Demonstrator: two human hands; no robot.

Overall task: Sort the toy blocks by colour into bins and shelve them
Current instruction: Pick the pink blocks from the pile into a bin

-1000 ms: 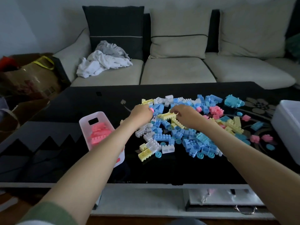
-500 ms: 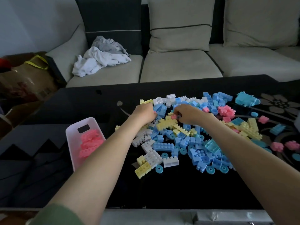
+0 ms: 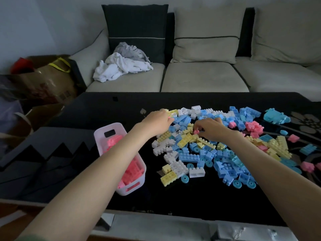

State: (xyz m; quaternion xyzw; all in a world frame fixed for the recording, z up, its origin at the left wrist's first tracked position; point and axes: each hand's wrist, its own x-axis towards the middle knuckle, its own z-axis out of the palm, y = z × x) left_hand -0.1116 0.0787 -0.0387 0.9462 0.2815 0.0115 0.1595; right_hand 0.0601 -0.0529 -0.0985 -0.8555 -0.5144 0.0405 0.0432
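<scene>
Being pinched at frame centre by the right hand [image 3: 211, 130], a small pink plastic block [image 3: 196, 131] is being held against the pastel pile [image 3: 189, 156]. The grasp of the left hand [image 3: 156, 121] cannot be told. Interlocked neighbours risk being carried into the lower-left white plastic bin [image 3: 107, 127].

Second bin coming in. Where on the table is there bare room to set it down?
Bare table along the near edge, right of the pink bin and in front of the block pile. Also the far strip between pile and sofa. Crowded mid-right: pile, left hand, right hand pinching a pink block.
</scene>
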